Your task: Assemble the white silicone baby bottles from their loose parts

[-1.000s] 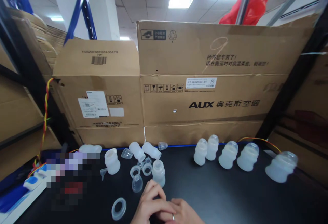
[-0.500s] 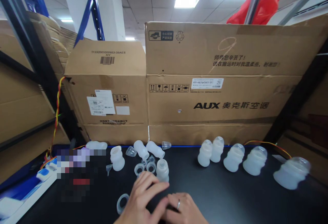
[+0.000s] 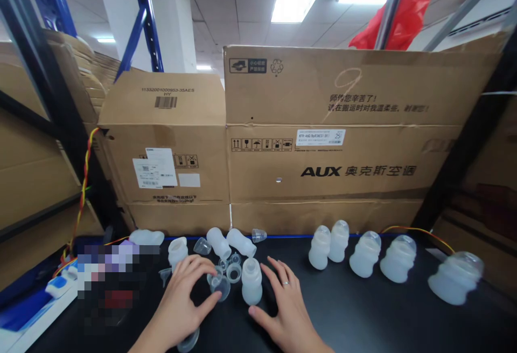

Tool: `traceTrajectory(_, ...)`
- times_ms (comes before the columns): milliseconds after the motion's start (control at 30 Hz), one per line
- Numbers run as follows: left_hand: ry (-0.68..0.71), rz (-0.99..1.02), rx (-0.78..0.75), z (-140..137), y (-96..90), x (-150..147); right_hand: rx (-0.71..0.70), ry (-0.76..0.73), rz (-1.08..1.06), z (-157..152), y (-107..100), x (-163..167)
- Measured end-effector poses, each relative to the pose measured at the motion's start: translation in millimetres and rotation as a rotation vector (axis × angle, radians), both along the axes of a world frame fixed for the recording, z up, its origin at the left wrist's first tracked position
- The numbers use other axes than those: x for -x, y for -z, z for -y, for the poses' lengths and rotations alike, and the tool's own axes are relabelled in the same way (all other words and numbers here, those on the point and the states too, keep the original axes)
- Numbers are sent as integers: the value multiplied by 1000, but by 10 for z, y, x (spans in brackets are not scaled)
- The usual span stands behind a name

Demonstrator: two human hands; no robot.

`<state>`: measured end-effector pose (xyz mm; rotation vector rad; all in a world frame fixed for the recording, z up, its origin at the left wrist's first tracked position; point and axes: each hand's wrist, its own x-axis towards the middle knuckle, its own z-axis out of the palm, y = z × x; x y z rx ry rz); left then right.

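A clear, round silicone nipple (image 3: pixel 220 287) is held between the thumb and index finger of my left hand (image 3: pixel 183 291). My right hand (image 3: pixel 288 299) is open, its thumb and fingers spread beside a small frosted bottle (image 3: pixel 252 285) that stands upright without a cap; whether the thumb touches its base I cannot tell. Behind my left hand is another open bottle (image 3: pixel 177 250), partly hidden. Loose collar rings (image 3: pixel 233 273) lie just behind the nipple. Under my left wrist, a larger translucent ring (image 3: pixel 189 341) is partly covered.
Two frosted bottles lie on their sides, one of them here (image 3: pixel 241 242), near clear caps (image 3: pixel 259 235). Several capped bottles (image 3: pixel 364 254) stand along the right. A cardboard wall (image 3: pixel 343 191) closes off the back of the black table. A white power strip (image 3: pixel 44 310) runs along the left.
My hands were close together at the front; they have moved apart, the left to the left and the right beside the bottle. The nipple now shows in my left fingers.
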<state>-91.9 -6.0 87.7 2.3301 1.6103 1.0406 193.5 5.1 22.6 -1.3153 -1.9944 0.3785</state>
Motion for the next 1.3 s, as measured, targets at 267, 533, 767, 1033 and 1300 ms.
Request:
traceTrajectory(267, -2, 717, 22, 3, -71, -65, 13, -104, -100, 28, -126, -82)
traceTrajectory(533, 67, 708, 88, 31, -29, -182, -91, -201, -286, 121, -209, -118)
traceTrajectory(767, 8, 758, 47, 21, -65, -118, -177, -151, -324, 123, -155, -146)
traceTrajectory(1033, 96, 724, 136, 39, 2, -220, -217, -156, -331, 154, -188, -143)
traceTrajectory(1300, 144, 684, 236, 65, 37, -340, -321, -191, -242, 157, -160, -234)
